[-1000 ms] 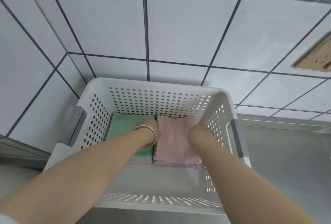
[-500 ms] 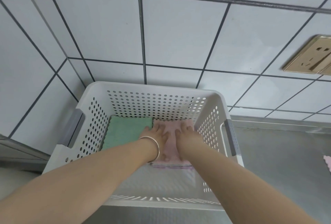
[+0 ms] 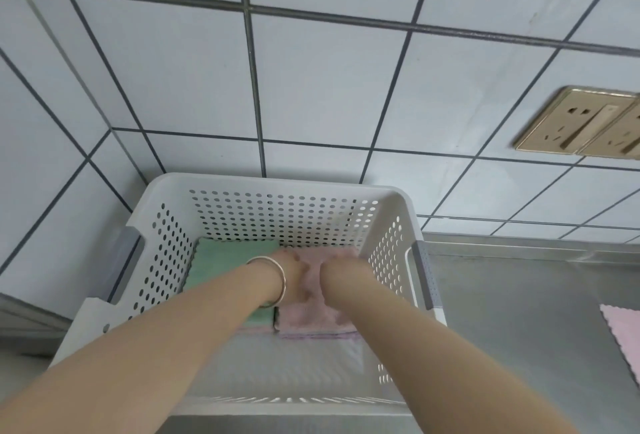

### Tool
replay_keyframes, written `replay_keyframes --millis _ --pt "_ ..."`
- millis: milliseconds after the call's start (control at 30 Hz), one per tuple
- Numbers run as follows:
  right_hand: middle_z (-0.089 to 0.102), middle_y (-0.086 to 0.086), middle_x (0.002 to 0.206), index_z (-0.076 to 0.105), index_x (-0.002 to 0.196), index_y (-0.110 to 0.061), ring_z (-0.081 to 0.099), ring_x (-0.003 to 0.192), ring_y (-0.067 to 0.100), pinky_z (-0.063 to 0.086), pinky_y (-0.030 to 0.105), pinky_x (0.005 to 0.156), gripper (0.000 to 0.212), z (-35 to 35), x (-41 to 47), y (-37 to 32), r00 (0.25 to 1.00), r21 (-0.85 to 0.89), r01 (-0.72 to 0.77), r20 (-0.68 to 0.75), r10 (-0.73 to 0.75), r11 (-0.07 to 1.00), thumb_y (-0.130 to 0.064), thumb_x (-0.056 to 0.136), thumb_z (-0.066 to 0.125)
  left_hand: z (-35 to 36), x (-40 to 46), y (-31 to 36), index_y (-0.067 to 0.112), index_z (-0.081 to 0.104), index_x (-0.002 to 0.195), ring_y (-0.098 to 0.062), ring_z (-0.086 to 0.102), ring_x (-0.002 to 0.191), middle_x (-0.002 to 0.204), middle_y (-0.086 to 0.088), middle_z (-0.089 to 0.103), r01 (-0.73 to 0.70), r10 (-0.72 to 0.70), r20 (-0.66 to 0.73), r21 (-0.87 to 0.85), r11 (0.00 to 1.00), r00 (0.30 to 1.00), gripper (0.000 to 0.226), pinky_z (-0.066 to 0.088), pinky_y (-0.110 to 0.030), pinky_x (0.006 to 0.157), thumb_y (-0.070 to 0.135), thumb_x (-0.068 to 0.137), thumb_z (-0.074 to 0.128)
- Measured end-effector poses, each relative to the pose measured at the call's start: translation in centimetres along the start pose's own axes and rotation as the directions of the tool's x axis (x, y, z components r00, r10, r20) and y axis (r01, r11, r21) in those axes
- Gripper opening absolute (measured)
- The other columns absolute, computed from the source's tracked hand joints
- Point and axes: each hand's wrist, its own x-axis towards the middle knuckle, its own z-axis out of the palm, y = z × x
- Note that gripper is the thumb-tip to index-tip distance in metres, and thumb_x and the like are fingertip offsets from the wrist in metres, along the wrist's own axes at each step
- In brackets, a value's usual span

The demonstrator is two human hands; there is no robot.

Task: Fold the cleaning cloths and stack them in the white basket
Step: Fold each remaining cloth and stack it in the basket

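From the head camera, both arms reach down into the white basket (image 3: pixel 221 187), which sits on a steel counter (image 3: pixel 519 312) against a tiled wall. The left hand (image 3: pixel 294 274) and right hand (image 3: pixel 341 269) lie side by side on the folded pink cloth (image 3: pixel 311 317) that tops the right-hand stack, directly beneath both palms; the wrists hide most of the fingers, so I cannot tell whether they press flat or curl at the cloth's far edge. Just beside it, touching along one long edge, lies the green cloth (image 3: pixel 221 260) on the left-hand stack, nearer the left arm, which wears a bracelet (image 3: pixel 277 281). Both stacks sit against the basket's far wall, leaving the near floor bare. Another pink cloth (image 3: pixel 623 326) lies unfolded on the counter well to the right, nearer the right hand, and looks to be the next one to fetch.
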Motion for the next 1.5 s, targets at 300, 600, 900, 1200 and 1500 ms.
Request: replay_keyframes --millis 300,600,900,1200,1500 --pt "0.063 0.001 0.106 0.059 0.108 -0.021 0.060 0.096 0.026 0.037 0.027 0.065 0.027 0.2 -12.7 2.9 0.819 0.386 0.123 -0.559 0.126 0.914 -0.015 0.090 0.040 -4.6 -11.3 7.5 0.022 0.060 0.102 -0.018 0.059 0.090 0.102 0.000 0.065 -0.174 -0.019 -0.514 -0.323 0.930 0.858 0.018 0.044 -0.027 0.075 0.024 0.095 0.044" --pt "0.050 -0.007 0.047 0.048 0.063 -0.021 0.042 0.036 0.016 0.002 0.004 0.042 0.009 12.9 -22.4 8.4 0.529 0.590 0.139 -0.723 0.444 0.795 -0.021 0.068 0.056 1.4 -13.8 20.8 0.026 0.066 0.092 0.000 0.060 0.076 0.084 0.015 0.065 -0.538 0.059 -0.729 -0.446 0.715 0.682 0.013 0.047 -0.018 0.074 0.032 0.085 0.057" --pt "0.062 -0.004 0.067 0.061 0.082 -0.019 0.058 0.060 0.022 0.035 0.024 0.048 0.036 24.0 -27.6 17.0 0.540 0.715 0.105 -0.624 0.564 0.691 -0.035 0.073 0.030 5.0 -10.8 34.0 0.031 0.064 0.097 -0.003 0.061 0.082 0.092 0.016 0.067 -0.597 0.254 -0.651 -0.381 0.706 0.715 0.038 0.048 -0.023 0.073 0.051 0.076 0.039" --pt "0.060 -0.005 0.109 0.061 0.106 -0.020 0.054 0.105 0.015 0.037 0.024 0.070 0.022 36.4 -29.9 29.4 0.780 0.793 -0.119 -0.298 0.550 0.598 -0.024 0.089 0.049 9.3 -3.3 49.4 0.032 0.058 0.111 -0.012 0.059 0.103 0.111 0.011 0.062 -0.465 0.354 -0.403 -0.219 0.858 0.844 0.024 0.047 -0.028 0.087 0.032 0.089 0.047" --pt "0.045 0.001 0.142 0.054 0.127 -0.016 0.039 0.133 0.020 0.046 0.035 0.096 0.051 42.2 -29.2 38.5 0.802 0.740 -0.110 -0.328 0.499 0.663 -0.011 0.076 0.058 10.7 3.3 59.3 0.019 0.046 0.124 -0.022 0.044 0.118 0.125 0.000 0.045 -0.350 0.377 -0.355 0.140 0.926 0.856 0.036 0.041 -0.035 0.089 0.019 0.088 0.049"
